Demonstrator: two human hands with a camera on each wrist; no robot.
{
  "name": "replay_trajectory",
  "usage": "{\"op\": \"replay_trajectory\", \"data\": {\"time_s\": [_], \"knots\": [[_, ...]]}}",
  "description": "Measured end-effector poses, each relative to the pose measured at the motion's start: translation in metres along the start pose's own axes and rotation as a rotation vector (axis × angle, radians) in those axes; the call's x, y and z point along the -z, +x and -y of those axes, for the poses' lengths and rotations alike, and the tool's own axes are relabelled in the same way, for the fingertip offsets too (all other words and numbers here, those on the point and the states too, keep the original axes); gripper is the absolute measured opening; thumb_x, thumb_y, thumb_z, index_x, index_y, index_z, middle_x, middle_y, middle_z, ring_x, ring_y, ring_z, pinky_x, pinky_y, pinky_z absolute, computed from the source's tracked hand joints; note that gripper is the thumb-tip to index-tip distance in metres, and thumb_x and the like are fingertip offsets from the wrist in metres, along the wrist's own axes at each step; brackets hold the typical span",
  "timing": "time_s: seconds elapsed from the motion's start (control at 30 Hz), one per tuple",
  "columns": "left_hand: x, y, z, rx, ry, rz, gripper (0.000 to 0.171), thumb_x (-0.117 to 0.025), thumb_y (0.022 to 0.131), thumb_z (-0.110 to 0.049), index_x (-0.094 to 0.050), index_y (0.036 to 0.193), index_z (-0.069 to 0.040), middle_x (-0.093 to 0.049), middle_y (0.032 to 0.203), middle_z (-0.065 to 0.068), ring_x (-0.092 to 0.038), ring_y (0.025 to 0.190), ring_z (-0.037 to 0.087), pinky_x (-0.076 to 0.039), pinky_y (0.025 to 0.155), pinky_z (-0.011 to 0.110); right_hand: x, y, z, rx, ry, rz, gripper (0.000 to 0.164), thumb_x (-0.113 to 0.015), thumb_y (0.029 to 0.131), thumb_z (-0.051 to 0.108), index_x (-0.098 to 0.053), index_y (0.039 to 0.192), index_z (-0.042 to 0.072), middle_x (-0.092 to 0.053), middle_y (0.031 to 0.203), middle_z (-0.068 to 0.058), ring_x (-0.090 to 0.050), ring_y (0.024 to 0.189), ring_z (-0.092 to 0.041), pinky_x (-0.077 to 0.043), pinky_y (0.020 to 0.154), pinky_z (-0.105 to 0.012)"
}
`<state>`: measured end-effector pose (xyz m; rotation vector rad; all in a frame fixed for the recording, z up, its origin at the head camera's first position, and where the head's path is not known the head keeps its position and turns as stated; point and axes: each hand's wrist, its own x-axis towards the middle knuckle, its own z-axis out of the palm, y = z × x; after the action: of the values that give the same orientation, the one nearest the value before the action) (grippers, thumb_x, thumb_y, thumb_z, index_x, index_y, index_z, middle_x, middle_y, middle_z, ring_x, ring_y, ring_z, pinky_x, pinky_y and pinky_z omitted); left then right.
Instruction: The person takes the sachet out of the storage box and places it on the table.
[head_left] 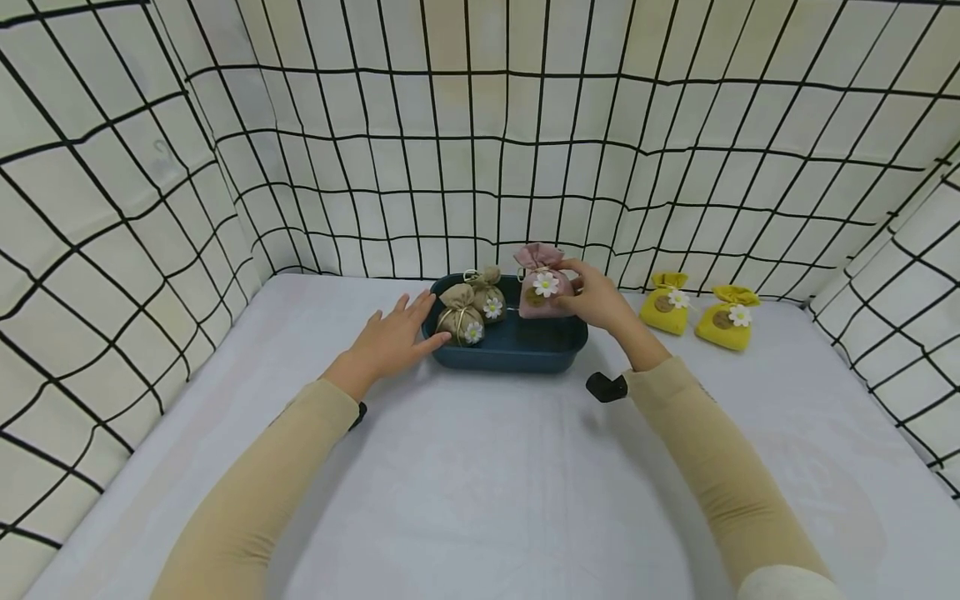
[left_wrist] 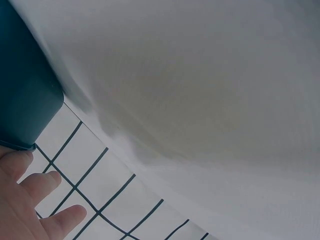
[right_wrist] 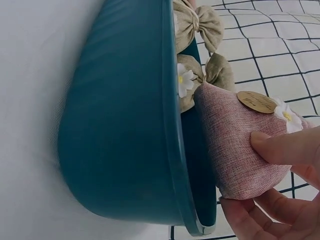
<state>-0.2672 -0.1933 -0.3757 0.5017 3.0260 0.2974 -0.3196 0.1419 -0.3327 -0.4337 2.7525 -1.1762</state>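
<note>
A pink drawstring pouch with a white flower and a round tag is pinched in my right hand, over the right half of a blue-green tub. In the right wrist view the thumb presses the front of the pink pouch, and its bottom edge overlaps the tub's opening. Two beige pouches with white flowers sit in the left half of the tub. My left hand, fingers spread, rests at the tub's left rim; the left wrist view shows its fingertips right at that rim.
Two yellow pouches with flowers lie on the white table to the right of the tub. A white wall with a black grid rises behind and at both sides. Black wrist-worn pieces show below the wrists.
</note>
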Motion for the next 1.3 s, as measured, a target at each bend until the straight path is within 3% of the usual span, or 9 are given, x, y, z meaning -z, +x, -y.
{"op": "replay_trajectory", "data": {"time_s": [0.6,1.07,1.17,1.3], "knots": [[0.001,-0.001,-0.001,0.007,-0.005,0.007,0.085,-0.041,0.106,-0.061,-0.014,0.166,-0.007,-0.012,0.171,0.012,-0.013,0.154,0.041,-0.017,0.116,0.071,0.009,-0.02,-0.007,0.016,0.101,0.009,0.064,-0.069,0.098,0.007,-0.041,0.156,0.005,-0.055,0.138,-0.03,-0.056,0.124,-0.043,-0.049,0.101,-0.056],[0.002,-0.001,-0.002,0.009,-0.008,0.009,0.085,-0.042,0.106,-0.06,-0.014,0.165,-0.006,-0.013,0.171,0.012,-0.014,0.154,0.042,-0.017,0.116,0.071,0.015,-0.034,-0.014,0.013,0.279,-0.014,0.068,-0.071,0.097,0.008,-0.039,0.157,0.006,-0.054,0.139,-0.027,-0.053,0.126,-0.038,-0.048,0.103,-0.053],[0.003,-0.002,-0.002,0.008,-0.009,0.007,0.086,-0.043,0.106,-0.06,-0.014,0.165,-0.006,-0.013,0.171,0.012,-0.014,0.154,0.041,-0.017,0.116,0.071,0.015,-0.036,-0.019,0.015,0.318,-0.029,0.067,-0.07,0.098,0.007,-0.039,0.157,0.007,-0.053,0.141,-0.026,-0.052,0.127,-0.037,-0.05,0.102,-0.05],[0.002,-0.001,-0.002,0.01,-0.009,0.01,0.086,-0.042,0.105,-0.062,-0.013,0.166,-0.007,-0.012,0.171,0.011,-0.013,0.154,0.04,-0.017,0.116,0.07,0.017,-0.038,-0.024,0.018,0.352,-0.058,0.066,-0.07,0.098,0.007,-0.041,0.157,0.008,-0.054,0.141,-0.026,-0.053,0.126,-0.035,-0.055,0.094,-0.036]]}}
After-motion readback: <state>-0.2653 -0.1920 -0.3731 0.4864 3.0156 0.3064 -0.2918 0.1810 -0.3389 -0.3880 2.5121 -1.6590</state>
